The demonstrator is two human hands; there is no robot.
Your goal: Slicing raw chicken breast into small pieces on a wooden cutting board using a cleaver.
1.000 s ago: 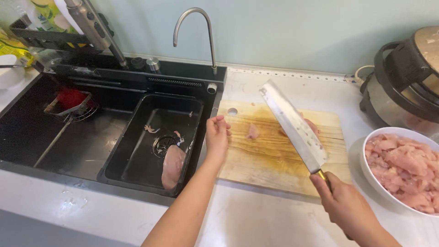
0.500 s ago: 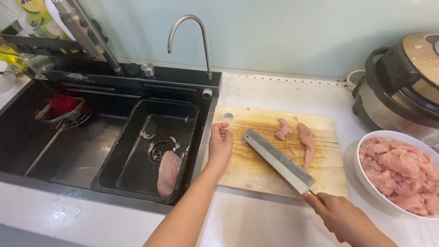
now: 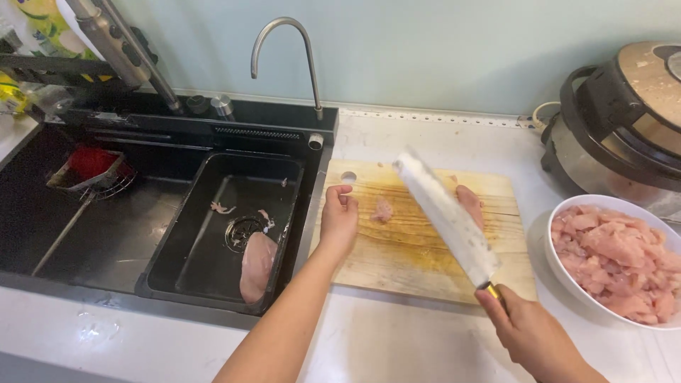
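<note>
My right hand point(image 3: 528, 333) grips the handle of a broad cleaver point(image 3: 447, 216), whose blade is raised and tilted over a wooden cutting board point(image 3: 397, 262). Two pink pieces of raw chicken point(image 3: 384, 210) lie on the board's far part, one partly hidden behind the blade. My left hand point(image 3: 338, 220) rests loosely curled on the board's left edge, holding nothing. A white bowl point(image 3: 567, 213) heaped with cut raw chicken sits at the right of the board.
A black sink point(image 3: 191, 284) on the left holds a whole chicken breast point(image 3: 257, 266) near the drain. A curved tap point(image 3: 284, 42) stands behind it. A red item lies in a wire basket point(image 3: 92, 170). A cooker point(image 3: 624, 120) stands at the far right.
The cleaver has swung up from lying low across the board to a raised tilt. My left hand stayed at the board's left edge.
</note>
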